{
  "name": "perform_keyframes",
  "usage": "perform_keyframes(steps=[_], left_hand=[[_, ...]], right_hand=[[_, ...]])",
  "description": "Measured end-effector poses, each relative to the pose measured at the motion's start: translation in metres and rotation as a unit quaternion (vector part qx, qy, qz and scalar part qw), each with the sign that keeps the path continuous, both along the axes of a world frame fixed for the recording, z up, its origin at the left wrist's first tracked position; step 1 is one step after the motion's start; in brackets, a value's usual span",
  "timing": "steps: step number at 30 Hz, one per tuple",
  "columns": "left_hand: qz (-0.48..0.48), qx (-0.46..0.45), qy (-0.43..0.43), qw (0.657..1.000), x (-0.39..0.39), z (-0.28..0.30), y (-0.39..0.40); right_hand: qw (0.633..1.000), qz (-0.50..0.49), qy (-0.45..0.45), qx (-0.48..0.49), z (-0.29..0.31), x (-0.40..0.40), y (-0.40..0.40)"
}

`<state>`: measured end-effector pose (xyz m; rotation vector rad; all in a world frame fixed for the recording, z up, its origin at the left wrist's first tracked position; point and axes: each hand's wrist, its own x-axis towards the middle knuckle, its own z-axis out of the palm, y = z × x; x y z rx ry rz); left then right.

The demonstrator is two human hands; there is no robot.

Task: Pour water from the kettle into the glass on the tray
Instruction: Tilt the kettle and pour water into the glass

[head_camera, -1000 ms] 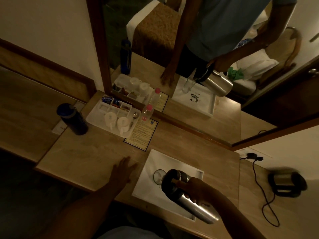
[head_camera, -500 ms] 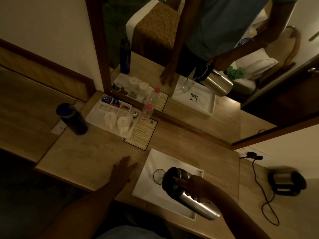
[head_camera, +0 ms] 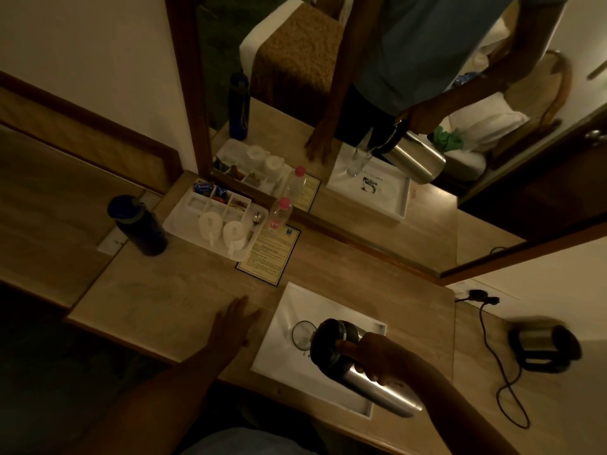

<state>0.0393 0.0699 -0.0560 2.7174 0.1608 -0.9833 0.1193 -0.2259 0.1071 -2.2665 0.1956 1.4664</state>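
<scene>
Kettle tipped over the glass

Right hand (head_camera: 377, 356) clenched round the steel kettle (head_camera: 364, 366), spout over the glass (head_camera: 302, 334) on the white tray (head_camera: 285, 356); left hand (head_camera: 235, 323) flat, fingers spread, on the table (head_camera: 157, 297).

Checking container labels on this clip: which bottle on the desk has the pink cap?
The small clear plastic bottle standing against the mirror, just right of the condiment tray. The other, the dark blue bottle left of that tray, is opaque with a dark lid.

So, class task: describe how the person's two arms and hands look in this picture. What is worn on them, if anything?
Both forearms are bare, with no sleeve reaching them. The left hand and right hand wear no gloves. No watch, band or ring shows, though the dim light could hide a small one. The mirror's reflection shows a short-sleeved blue-grey shirt ending above the elbows.
</scene>
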Motion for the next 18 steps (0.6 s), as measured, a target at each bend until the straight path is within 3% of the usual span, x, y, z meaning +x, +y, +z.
perform_keyframes(steps=[18], left_hand=[[0.001, -0.003, 0.001, 1.0, -0.0002, -0.0004, -0.0002]], right_hand=[[1.0, 0.026, -0.01, 0.002, 0.0073, -0.0004, 0.0003]])
